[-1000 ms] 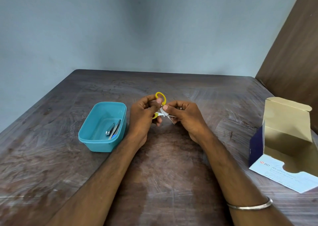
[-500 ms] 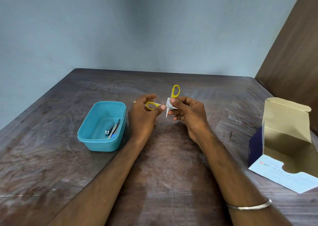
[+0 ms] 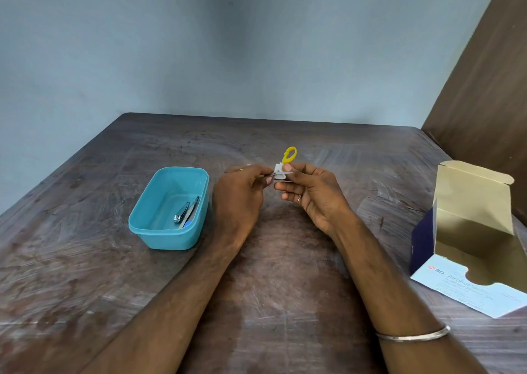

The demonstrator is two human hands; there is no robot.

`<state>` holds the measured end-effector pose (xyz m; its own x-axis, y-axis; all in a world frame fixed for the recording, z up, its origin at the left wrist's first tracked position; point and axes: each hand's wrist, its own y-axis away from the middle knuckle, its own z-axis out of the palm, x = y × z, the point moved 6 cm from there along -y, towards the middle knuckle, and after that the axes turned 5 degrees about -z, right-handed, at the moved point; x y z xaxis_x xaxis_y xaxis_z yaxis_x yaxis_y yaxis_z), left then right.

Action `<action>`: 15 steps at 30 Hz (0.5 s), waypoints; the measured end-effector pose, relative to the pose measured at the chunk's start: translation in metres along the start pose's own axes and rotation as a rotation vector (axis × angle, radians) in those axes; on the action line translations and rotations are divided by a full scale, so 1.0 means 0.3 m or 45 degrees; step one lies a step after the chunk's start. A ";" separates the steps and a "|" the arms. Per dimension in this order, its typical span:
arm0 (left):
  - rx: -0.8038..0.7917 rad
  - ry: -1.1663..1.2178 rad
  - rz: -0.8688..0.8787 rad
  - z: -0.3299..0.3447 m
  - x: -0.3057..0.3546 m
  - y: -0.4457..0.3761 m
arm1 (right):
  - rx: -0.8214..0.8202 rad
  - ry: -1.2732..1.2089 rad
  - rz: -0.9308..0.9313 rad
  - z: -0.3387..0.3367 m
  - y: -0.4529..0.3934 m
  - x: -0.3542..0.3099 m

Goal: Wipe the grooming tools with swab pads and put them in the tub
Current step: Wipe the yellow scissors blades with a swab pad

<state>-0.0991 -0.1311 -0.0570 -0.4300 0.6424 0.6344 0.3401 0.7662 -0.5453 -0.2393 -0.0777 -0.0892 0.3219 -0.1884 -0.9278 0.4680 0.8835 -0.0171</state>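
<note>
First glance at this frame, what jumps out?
Mid-table, both hands meet over yellow-handled scissors: the right hand pinches a white swab pad around them, the left hand grips the other end. Left of them sits a teal tub holding metal tools; an open swab box stands far right.

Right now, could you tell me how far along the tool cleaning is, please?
Two metal tools, a nail clipper and a slim tool beside it, already lie in the tub. In hand: the left hand and right hand hold the scissors with a white pad wrapped round them. Left: putting the scissors in the tub.
</note>
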 end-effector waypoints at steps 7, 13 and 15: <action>-0.077 0.365 -0.339 0.024 -0.024 0.004 | 0.059 -0.025 0.008 -0.006 -0.005 0.013; -0.222 0.809 -0.553 0.062 -0.024 0.026 | 0.114 -0.028 -0.035 -0.020 -0.014 0.008; -0.273 0.984 -0.639 0.074 -0.020 0.034 | 0.137 -0.019 -0.054 -0.024 -0.014 0.005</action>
<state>-0.1116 -0.1277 -0.0784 0.0793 0.0125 0.9968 0.4453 0.8942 -0.0467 -0.2467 -0.0785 -0.0933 0.3119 -0.2319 -0.9214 0.5670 0.8236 -0.0154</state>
